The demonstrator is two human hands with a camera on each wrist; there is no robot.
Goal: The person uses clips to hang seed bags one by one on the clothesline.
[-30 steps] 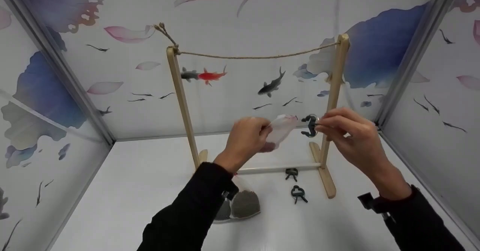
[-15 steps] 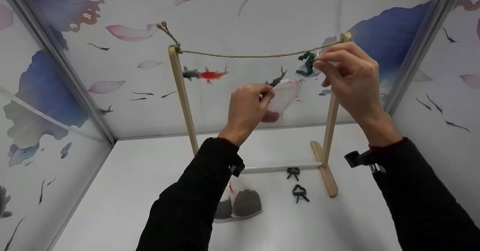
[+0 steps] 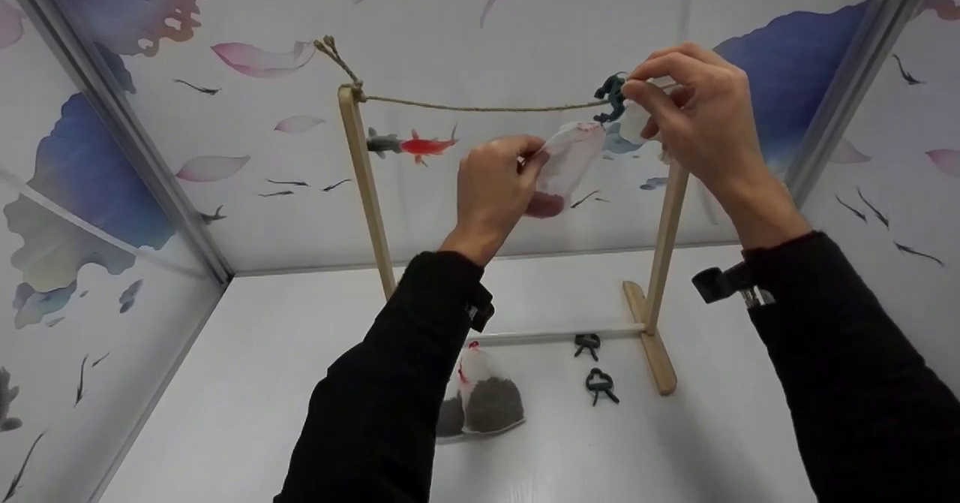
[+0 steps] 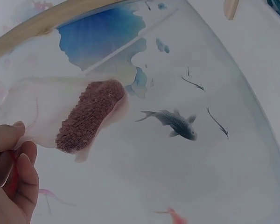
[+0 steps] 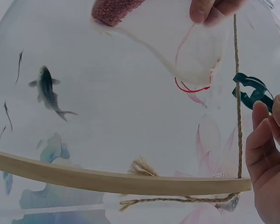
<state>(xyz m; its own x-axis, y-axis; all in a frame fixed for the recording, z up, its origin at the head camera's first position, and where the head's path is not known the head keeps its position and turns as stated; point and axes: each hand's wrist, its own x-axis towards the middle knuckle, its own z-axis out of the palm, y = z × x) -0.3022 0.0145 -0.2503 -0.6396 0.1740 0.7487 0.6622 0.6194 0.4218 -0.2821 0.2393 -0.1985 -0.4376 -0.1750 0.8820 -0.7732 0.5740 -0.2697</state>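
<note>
Pinched at one edge in my left hand (image 3: 491,191) is a thin white mesh drawstring bag (image 3: 568,159). Dark red, grainy-looking contents (image 4: 91,116) fill its lower end, and a red drawstring (image 5: 191,88) shows at its mouth. My right hand (image 3: 701,116) pinches the handles of a dark green plastic clip (image 3: 612,97). The clip's spread jaws are at the twine (image 5: 237,46), close to the right post; whether they grip it I cannot tell. The mouth of the bag hangs just below and left of the clip in the head view.
Two wooden posts (image 3: 362,188) carry the twine, with a pale bar low between them. On the white table (image 3: 300,323) lie two more clips, a far one (image 3: 587,345) and a near one (image 3: 600,384). Two mesh bags with dark grey contents (image 3: 491,404) sit by my left sleeve.
Both hands have risen from low between the posts, the right one bringing the clip up to the twine. The left hand has lifted the mesh bag to just beneath it.
</note>
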